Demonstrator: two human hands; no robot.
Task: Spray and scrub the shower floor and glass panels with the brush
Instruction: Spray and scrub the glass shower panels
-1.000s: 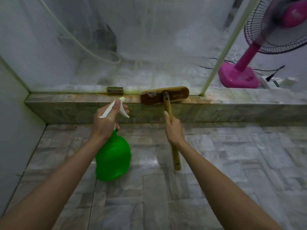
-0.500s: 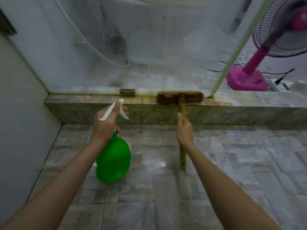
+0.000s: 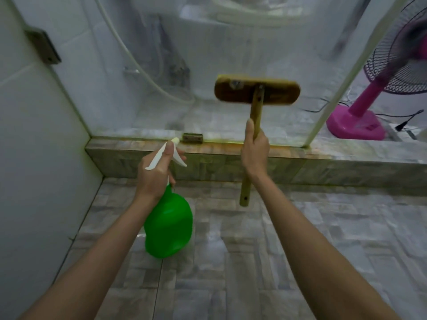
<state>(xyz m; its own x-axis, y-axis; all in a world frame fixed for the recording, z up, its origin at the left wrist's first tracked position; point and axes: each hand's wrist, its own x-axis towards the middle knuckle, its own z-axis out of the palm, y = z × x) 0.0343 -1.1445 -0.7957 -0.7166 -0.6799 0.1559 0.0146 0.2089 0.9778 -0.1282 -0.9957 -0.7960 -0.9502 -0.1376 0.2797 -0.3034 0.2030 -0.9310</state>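
Raised off the curb, brush (image 3: 256,92) head sits above right hand (image 3: 255,151).

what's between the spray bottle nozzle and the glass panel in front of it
In the head view, the tiled ledge and a small metal bracket lie between the nozzle and the glass panel.

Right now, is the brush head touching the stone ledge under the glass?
Apart. The head view shows the brush head raised against the glass panel, with clear glass between it and the stone ledge.
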